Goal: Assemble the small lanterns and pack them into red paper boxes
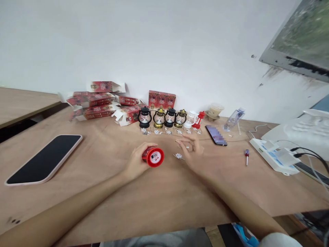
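- The left hand [135,161] lay on the table [164,195], its grip wrapped round a red lantern [153,156] tipped on its side, base facing the camera.
- The right hand [191,151] hovered flat, fingers spread and holding nothing, just beside a small metal part [178,156] on the table.
- Judged step — fitting a part into the lantern's open base, with the part not yet picked up.
- The next move would call for a fine pinch on that part; a screwdriver [246,155] lay well apart, to the right.
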Available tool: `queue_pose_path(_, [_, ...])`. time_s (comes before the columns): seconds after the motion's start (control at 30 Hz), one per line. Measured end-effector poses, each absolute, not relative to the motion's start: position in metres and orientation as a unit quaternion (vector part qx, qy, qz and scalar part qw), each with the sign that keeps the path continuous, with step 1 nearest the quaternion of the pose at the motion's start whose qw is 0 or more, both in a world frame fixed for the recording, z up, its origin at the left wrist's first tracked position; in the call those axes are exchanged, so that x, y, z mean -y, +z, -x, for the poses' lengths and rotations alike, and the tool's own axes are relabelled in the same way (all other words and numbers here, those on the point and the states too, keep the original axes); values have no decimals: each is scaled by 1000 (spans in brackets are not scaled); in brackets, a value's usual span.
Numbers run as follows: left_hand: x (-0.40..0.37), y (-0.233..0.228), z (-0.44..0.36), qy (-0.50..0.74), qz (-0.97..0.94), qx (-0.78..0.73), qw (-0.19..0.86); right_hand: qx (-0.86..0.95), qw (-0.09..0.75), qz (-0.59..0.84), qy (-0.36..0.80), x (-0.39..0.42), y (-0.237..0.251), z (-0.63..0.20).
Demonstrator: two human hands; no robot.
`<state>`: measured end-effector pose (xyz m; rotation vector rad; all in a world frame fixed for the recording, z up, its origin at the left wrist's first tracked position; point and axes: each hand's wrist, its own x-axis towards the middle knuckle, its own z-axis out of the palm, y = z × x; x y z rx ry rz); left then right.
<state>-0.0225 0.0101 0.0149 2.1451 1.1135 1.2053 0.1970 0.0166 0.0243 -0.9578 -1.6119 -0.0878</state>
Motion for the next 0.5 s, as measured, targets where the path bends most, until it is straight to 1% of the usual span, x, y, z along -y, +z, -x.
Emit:
queue_pose_path(0.07, [-11, 14, 22, 440, -776, -395, 220, 721, 619, 306, -64, -2, 32, -179])
queue_pose_path(0.17, [-11, 13, 22, 445, -779, -387, 213, 758, 615, 200, -82, 4, 37, -159])
queue_pose_path(0.5, [-10, 11, 23, 441, -778, -391, 218, 788, 588, 174, -58, -10, 26, -150])
